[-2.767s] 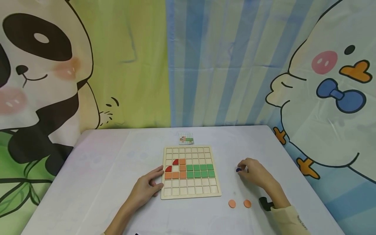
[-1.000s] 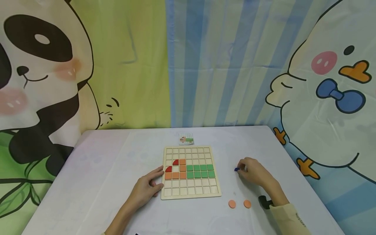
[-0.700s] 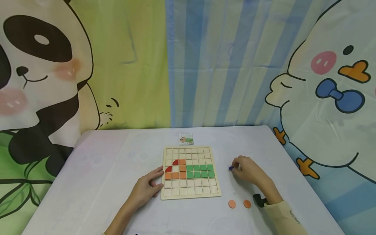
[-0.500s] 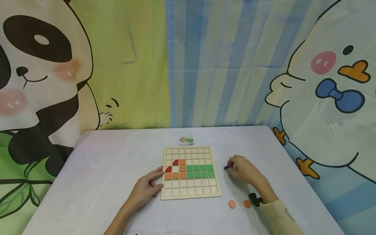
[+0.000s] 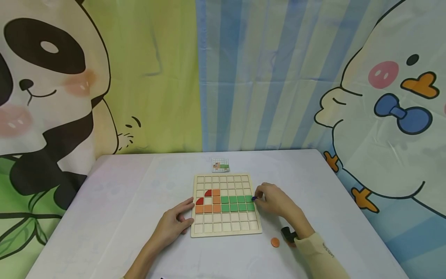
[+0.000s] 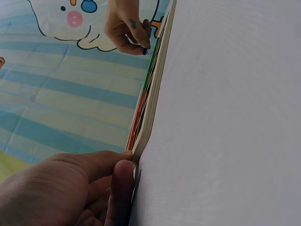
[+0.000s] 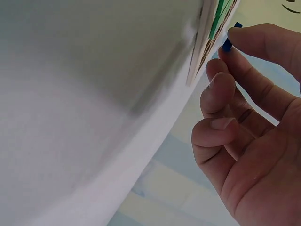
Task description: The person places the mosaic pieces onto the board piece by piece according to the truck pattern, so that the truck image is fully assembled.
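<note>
In the head view, my right hand [image 5: 277, 199] is at the right edge of the wooden grid board [image 5: 228, 231], pinching a small dark-blue piece [image 5: 254, 198] between thumb and index finger. The right wrist view shows this blue piece [image 7: 229, 43] edge-on, with the other fingers loosely bent. My left hand [image 5: 173, 220] steadies the board's left edge, its index finger and thumb spread along it. Seen close in the left wrist view, those fingertips touch the board's side [image 6: 153, 103]. Green square tiles [image 5: 237, 203], orange square tiles [image 5: 208, 208] and red quarter-round tiles [image 5: 208, 192] fill some cells.
A small pattern card [image 5: 221, 165] lies behind the board. An orange disc [image 5: 275, 242] sits in front of the right forearm; a second one is mostly covered by the dark wrist device [image 5: 287, 234]. Cartoon curtains hang behind the white table [image 5: 139, 193].
My right hand has carried the blue piece leftward from the open table to the board's right edge. Its forearm now covers most of one orange disc. The left hand stays put.
</note>
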`<state>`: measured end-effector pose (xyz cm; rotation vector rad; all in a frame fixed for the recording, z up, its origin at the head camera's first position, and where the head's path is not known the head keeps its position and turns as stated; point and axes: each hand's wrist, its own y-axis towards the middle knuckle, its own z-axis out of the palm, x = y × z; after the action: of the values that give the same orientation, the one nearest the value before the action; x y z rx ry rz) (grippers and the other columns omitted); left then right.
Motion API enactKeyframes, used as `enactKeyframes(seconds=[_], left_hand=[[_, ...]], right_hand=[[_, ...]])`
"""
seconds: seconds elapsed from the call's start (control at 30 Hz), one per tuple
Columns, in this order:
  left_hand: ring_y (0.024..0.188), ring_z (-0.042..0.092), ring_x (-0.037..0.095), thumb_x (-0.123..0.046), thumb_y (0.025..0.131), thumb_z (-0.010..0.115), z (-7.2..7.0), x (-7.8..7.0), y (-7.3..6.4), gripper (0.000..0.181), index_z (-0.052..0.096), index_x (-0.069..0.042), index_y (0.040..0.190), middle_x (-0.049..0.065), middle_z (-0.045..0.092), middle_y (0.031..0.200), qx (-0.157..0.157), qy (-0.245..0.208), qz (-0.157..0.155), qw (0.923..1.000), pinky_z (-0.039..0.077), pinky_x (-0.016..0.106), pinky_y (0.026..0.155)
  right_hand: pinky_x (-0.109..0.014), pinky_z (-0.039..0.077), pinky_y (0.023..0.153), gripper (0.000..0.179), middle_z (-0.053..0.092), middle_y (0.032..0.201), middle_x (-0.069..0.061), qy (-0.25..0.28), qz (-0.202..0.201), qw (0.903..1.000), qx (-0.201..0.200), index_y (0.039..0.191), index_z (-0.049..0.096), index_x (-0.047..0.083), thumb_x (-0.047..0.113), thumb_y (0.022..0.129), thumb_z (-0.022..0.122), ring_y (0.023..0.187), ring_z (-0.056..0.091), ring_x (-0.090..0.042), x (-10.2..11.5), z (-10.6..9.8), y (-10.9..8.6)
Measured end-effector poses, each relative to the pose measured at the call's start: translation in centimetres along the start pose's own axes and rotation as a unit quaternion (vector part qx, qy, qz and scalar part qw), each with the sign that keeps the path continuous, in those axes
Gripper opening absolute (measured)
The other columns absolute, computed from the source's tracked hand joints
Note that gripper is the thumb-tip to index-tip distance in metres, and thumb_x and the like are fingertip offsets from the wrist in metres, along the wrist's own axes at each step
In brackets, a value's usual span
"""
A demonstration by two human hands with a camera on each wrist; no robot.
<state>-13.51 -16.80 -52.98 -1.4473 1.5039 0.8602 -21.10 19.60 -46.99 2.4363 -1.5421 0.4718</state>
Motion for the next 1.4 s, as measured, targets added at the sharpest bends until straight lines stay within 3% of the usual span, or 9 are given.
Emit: enactKeyframes(seconds=[0.57, 0.9, 1.17, 1.4], left_hand=[[0.058, 0.06, 0.012, -0.007, 0.092, 0.08, -0.1, 0.0, 0.1, 0.057, 0.064, -0.01, 0.146, -0.008, 0.053, 0.163, 0.001, 0.002, -0.002, 1.0, 0.048, 0.022, 0.052], [0.057, 0.059, 0.011, -0.007, 0.091, 0.081, 0.0, 0.0, 0.0, 0.056, 0.065, -0.009, 0.145, -0.004, 0.054, 0.162, -0.004, 0.01, 0.014, 0.9998, 0.047, 0.023, 0.051], [0.057, 0.059, 0.012, -0.007, 0.091, 0.081, 0.0, 0.0, 0.1, 0.057, 0.065, -0.012, 0.146, -0.009, 0.054, 0.162, 0.0, 0.013, -0.002, 0.9999, 0.047, 0.023, 0.052], [0.056, 0.059, 0.012, -0.008, 0.092, 0.081, 0.0, -0.1, 0.0, 0.056, 0.066, -0.012, 0.145, -0.007, 0.055, 0.162, -0.001, 0.006, 0.005, 1.0, 0.046, 0.023, 0.051]], right_hand=[[-0.036, 0.058, 0.082, 0.007, 0.071, 0.099, 0.001, 0.0, -0.019, 0.9996, 0.023, 0.099, 0.075, 0.011, 0.016, 0.095, 0.079, 0.091, 0.064, -0.012, 4.2, 1.3, 1.6], [-0.032, 0.057, 0.079, 0.009, 0.068, 0.1, 0.004, 0.001, -0.042, 0.9984, 0.039, 0.101, 0.075, 0.012, 0.021, 0.097, 0.077, 0.087, 0.06, -0.009, 6.4, 2.4, 2.9], [-0.028, 0.055, 0.075, 0.007, 0.067, 0.098, 0.004, -0.006, -0.068, 0.9967, 0.044, 0.099, 0.075, 0.014, 0.02, 0.098, 0.076, 0.085, 0.059, -0.009, 8.1, 2.8, 3.9], [-0.025, 0.053, 0.073, 0.009, 0.068, 0.096, 0.004, -0.019, -0.089, 0.9945, 0.052, 0.097, 0.074, 0.014, 0.023, 0.098, 0.077, 0.082, 0.058, -0.009, 9.6, 3.0, 5.0]])
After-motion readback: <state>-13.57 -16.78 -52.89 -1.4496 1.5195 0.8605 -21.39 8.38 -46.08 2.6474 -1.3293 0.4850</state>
